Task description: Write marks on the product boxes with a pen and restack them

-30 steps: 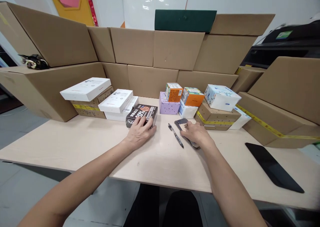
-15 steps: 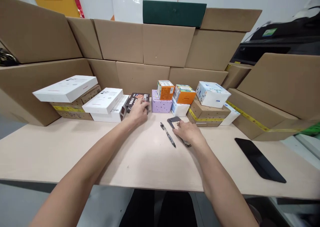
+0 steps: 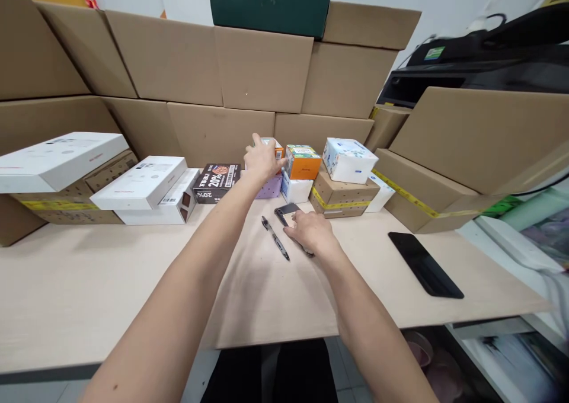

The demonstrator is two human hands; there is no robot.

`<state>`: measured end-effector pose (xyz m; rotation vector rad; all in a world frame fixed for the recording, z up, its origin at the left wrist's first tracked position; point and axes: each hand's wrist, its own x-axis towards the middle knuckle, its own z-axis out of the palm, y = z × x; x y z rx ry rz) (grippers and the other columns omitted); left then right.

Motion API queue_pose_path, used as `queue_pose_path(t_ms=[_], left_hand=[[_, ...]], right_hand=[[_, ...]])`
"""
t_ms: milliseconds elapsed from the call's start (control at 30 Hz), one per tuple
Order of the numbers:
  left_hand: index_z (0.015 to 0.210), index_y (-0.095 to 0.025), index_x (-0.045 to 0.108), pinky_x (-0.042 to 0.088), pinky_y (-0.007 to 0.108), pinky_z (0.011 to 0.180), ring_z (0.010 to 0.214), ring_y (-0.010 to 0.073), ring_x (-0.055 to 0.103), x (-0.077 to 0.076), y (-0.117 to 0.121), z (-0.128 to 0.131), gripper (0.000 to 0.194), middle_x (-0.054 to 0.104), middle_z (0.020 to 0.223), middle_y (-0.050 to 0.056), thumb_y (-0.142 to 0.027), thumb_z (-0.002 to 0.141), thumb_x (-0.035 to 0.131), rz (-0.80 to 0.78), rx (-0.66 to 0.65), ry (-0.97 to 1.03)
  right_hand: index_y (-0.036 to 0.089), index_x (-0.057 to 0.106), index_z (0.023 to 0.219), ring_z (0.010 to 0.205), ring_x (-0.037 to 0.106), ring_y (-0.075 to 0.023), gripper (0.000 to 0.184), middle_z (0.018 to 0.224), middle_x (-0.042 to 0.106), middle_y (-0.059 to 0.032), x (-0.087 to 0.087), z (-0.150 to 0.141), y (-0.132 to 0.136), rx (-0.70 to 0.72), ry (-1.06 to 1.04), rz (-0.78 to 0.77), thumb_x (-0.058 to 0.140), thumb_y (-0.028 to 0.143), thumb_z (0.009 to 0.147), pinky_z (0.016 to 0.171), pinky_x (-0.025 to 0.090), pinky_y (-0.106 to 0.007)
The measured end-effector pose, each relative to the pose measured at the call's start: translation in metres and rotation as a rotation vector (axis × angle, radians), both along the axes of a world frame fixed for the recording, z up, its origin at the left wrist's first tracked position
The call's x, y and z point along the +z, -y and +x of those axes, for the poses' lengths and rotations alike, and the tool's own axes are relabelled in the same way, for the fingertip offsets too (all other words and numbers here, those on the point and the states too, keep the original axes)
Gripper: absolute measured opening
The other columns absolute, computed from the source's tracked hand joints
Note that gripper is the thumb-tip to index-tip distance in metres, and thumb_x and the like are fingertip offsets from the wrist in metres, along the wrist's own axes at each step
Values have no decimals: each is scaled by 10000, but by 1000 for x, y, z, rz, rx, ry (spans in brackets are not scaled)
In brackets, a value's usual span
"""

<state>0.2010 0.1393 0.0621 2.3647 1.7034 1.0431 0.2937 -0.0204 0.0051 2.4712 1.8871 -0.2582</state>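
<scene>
My left hand [image 3: 263,159] reaches over the orange box [image 3: 279,153] that stands on a purple box [image 3: 269,188]. Its fingers are spread around the orange box, hiding most of it; I cannot make out a firm grip. My right hand [image 3: 310,230] lies with loosely bent fingers over a dark phone-like slab [image 3: 281,213], which rests flat on the table and is partly covered by the hand. A pen [image 3: 275,238] lies to the left of that slab. Left of my left forearm sits a black printed box [image 3: 216,182].
White flat boxes [image 3: 141,181] are stacked at left. A second orange box [image 3: 303,162], a white patterned box [image 3: 349,160] and a brown carton [image 3: 341,197] stand to the right. A black flat slab [image 3: 424,264] lies on the table [image 3: 284,308]. Cardboard walls [image 3: 222,133] border the back.
My left hand has moved from the black printed box to the orange box on the purple one. My right hand stays over the dark slab. The view has shifted right.
</scene>
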Motion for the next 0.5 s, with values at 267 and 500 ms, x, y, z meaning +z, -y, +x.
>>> queue_pose_path(t_ms=[267,500], left_hand=[[1131,-217,636,442,472,989,1129,332,591,-10,44,-54,366,551,1270,132,-280,772,666,116,-111,231],[1072,-205,648,575,355,723,846,205,646,-36,131,-152,388,692,982,33,-348,713,677,-493,-276,1106]], right_hand=[[170,648,1251,1200,595,-326,512,1225,678,-187,-2,4,0,29,-19,19,581,495,860,928,454,-385],[128,646,1224,1211,552,-390,528,1281,604,-242,4,-2,9,64,-54,174,597,509,862,912,456,-434]])
